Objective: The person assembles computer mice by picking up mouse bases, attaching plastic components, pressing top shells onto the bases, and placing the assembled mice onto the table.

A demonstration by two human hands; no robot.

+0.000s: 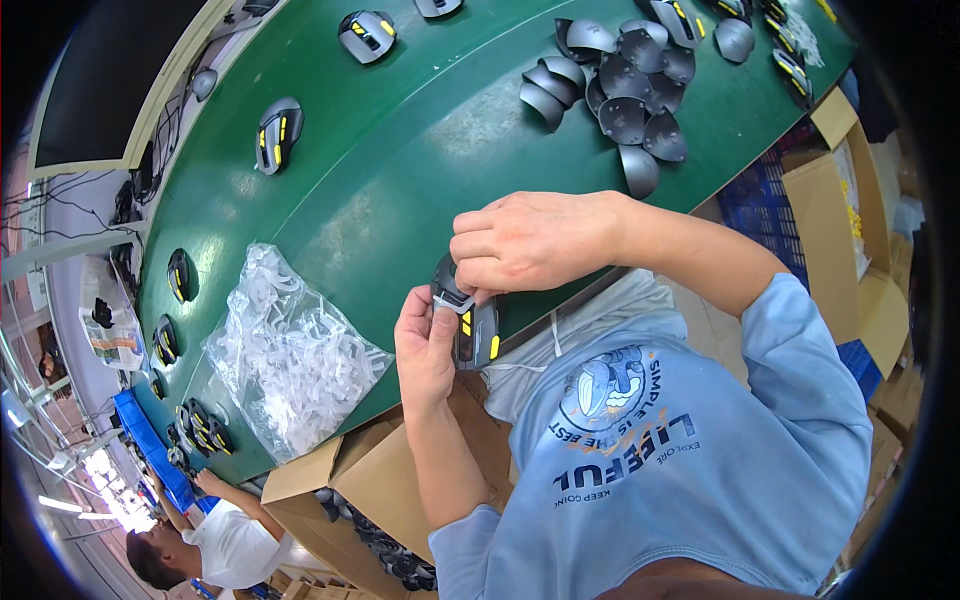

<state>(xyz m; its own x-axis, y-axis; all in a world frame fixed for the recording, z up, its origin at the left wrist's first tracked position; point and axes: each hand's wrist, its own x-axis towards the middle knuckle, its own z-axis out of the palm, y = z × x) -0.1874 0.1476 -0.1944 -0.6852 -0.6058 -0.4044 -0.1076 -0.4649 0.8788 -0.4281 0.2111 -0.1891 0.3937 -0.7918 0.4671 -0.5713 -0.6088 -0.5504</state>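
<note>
Near the table's front edge, my left hand (424,342) grips a dark grey computer mouse (485,335) with yellow accents, thumb on top. My right hand (530,240) is closed over the mouse's upper end, fingers curled down onto it. A small whitish plastic piece (452,303) shows between my left thumb and right fingertips; which hand bears it I cannot tell. Part of the mouse is hidden behind my fingers. Left of my hands lies a clear plastic bag (300,360) full of small translucent white pieces.
Curved dark mouse shells (625,80) are heaped at the far right of the green table (400,170). Several mice, such as one mouse (278,135), stand along the far side. Cardboard boxes (365,470) sit below the edge. At lower left works another person (235,540).
</note>
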